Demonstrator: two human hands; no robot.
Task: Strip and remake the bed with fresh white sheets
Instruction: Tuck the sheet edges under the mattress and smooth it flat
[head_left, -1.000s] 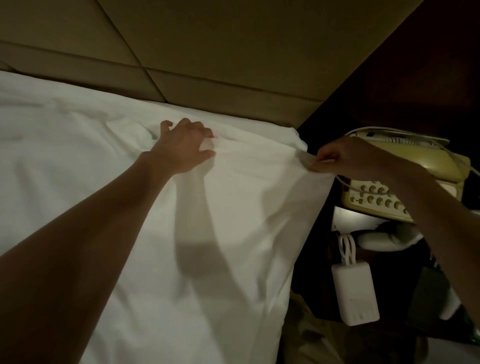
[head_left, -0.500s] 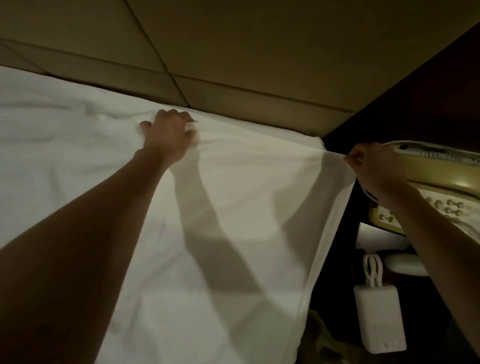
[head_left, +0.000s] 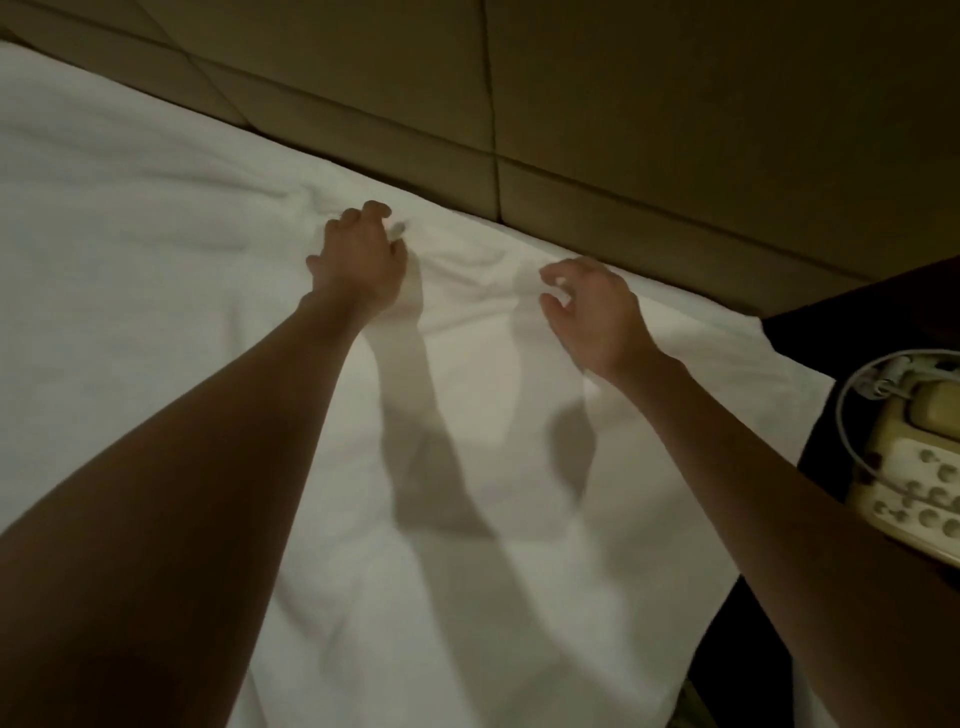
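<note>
Hands (head_left: 358, 260) (head_left: 592, 312) near sheet (head_left: 156, 291) edge, perhaps.

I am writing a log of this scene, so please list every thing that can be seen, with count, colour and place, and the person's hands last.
sheet: one, white, spread over the bed, creased near the headboard.
headboard: one, brown padded panels, along the top.
telephone: one, cream with buttons, right edge, on the bedside table.
bedside table: one, dark, right of the bed.
left hand: one, gripping a fold of the sheet near the headboard.
right hand: one, blurred, fingers loosely curled above the sheet, holding nothing.
</note>
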